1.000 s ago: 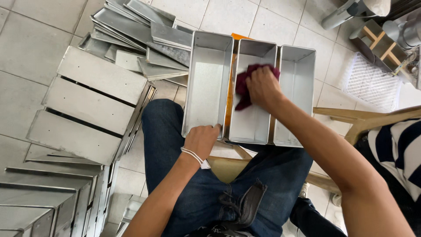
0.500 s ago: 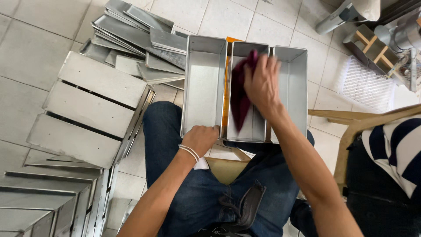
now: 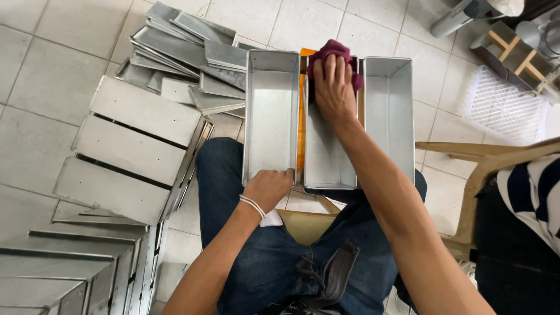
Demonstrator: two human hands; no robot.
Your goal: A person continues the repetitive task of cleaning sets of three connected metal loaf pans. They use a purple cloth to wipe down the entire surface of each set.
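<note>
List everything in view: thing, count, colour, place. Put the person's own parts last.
joined loaf tins: three in a row, silver, across the lap
cloth: one, maroon, far end of middle tin
upturned tins: several sets, silver, floor at left
flat lids: loose pile, silver, top left
wire rack: one, white, floor at right
wooden chair: one, tan, right edge
other person's striped sleeve: one, right
left hand: grips near rim of left tin
right hand: presses cloth into middle tin

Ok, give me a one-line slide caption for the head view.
Right hand presses a maroon cloth into the far end of the middle loaf tin while the left hand grips the left tin.
</note>
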